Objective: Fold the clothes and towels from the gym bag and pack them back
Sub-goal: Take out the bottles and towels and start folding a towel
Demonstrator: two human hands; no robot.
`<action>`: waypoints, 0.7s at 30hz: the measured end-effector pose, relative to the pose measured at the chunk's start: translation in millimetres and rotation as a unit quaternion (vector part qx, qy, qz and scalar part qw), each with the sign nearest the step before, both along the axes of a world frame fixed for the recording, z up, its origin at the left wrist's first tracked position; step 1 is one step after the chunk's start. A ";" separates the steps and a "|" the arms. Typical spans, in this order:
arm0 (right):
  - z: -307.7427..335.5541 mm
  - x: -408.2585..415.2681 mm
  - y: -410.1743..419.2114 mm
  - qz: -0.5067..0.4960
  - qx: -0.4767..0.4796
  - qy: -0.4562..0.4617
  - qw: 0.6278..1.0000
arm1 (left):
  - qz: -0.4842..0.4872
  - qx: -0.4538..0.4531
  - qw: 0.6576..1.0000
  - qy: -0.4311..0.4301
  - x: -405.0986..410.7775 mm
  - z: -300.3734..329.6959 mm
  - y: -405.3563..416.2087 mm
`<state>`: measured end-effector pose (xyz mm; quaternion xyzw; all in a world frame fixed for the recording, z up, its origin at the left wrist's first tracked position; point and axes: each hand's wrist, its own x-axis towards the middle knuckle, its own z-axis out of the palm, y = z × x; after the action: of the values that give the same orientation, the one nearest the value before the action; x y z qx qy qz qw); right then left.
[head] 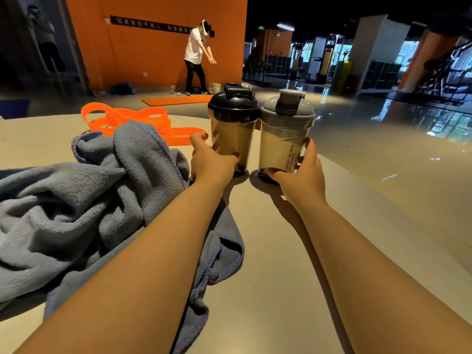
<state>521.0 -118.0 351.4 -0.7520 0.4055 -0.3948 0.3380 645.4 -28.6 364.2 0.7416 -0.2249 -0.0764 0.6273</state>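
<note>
I hold two shakers upright on the worktop (293,251), touching at the lids: left hand (209,162) wraps the black-lidded shaker (232,129), right hand (301,172) wraps the grey-lidded shaker (286,139), while the unfolded towel (84,200) lies bunched at left under my forearm, with no gym bag in view. Risk, as I judge it: dragging an arm could snag the towel or tip a shaker. Legible print: "MAGIC BLACK DIAMOND" on the grey-lidded shaker; the wall banner (150,24) is unreadable.

One head-worn wide-angle view looks forward and down along both arms, close over the table (268,277).
</note>
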 end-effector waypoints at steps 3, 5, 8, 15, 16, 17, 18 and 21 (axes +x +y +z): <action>0.2 1.4 0.1 -0.007 0.002 0.011 1.000 | 0.001 0.005 1.000 -0.009 -0.3 -0.6 0.2; 0.6 2.5 0.2 -0.012 0.014 0.022 1.000 | 0.000 0.011 1.000 -0.005 0.6 -1.4 -0.1; 0.9 3.2 1.5 -0.016 0.022 0.040 0.999 | -0.006 0.036 0.999 0.008 0.8 -3.1 0.3; -1.1 -12.1 14.2 -0.056 0.013 0.071 0.996 | 0.014 0.081 0.996 0.045 -8.4 0.0 4.3; -1.2 -17.1 17.8 -0.059 0.014 0.074 0.995 | 0.015 0.082 0.996 0.036 -11.4 -1.5 6.0; -1.3 -22.5 22.2 -0.061 0.016 0.077 0.995 | 0.015 0.084 0.996 0.028 -14.3 -3.0 8.0; -2.0 -28.7 27.1 -0.062 0.018 0.079 0.995 | 0.015 0.089 0.996 0.019 -17.5 -4.5 10.9; -2.1 -53.4 45.3 -0.061 0.017 0.087 0.994 | -0.004 0.124 0.991 -0.046 -30.6 -6.4 24.9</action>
<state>467.6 -72.7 349.3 -0.7517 0.4853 -0.3406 0.2889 614.8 -3.7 357.8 0.8154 -0.2450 -0.0720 0.5196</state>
